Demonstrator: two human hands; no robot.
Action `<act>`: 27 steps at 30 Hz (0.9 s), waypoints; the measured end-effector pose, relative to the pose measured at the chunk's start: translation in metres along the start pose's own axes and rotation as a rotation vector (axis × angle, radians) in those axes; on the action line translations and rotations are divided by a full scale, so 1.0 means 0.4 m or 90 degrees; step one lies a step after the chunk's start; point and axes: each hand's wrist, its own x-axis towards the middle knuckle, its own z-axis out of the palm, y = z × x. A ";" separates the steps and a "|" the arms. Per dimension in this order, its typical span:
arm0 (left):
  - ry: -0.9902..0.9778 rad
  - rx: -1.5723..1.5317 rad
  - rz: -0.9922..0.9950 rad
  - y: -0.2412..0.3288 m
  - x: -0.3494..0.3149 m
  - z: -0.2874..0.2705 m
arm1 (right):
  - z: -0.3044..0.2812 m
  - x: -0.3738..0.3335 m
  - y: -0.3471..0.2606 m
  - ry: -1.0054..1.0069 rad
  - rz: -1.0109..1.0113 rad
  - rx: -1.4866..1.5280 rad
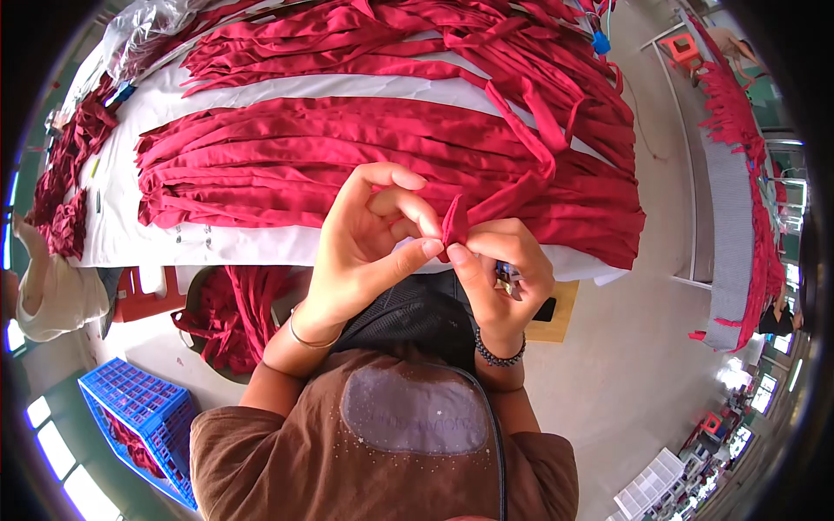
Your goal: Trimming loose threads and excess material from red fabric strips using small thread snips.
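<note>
A dark red fabric strip (454, 221) with a pointed end is held up before me over the near edge of the table. My left hand (352, 239) pinches it low down between thumb and index finger, the other fingers curled loosely. Opposite, my right hand (508, 269) grips the same strip with thumb and forefinger close to the left thumb. From there its length runs up and back onto the pile of red strips (347, 156) lying side by side on the white-covered table. Something small and partly metallic shows at my right palm; I cannot make out its kind.
Another heap of red strips (347, 43) lies farther back, near clear plastic wrap (143, 35). A round container (221, 326) of red fabric and a blue crate (143, 417) stand at left. Another person's arm (35, 260) shows far left. A grey-covered rack (730, 226) stands right.
</note>
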 end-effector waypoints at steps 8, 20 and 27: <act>-0.017 0.088 -0.009 0.006 -0.006 -0.010 | -0.009 0.005 -0.006 -0.063 0.038 0.006; -0.019 0.030 0.013 -0.043 -0.006 -0.004 | 0.017 -0.022 0.000 0.037 0.042 -0.022; 0.043 0.054 0.076 -0.040 -0.010 0.009 | 0.019 -0.018 -0.026 0.027 -0.066 -0.149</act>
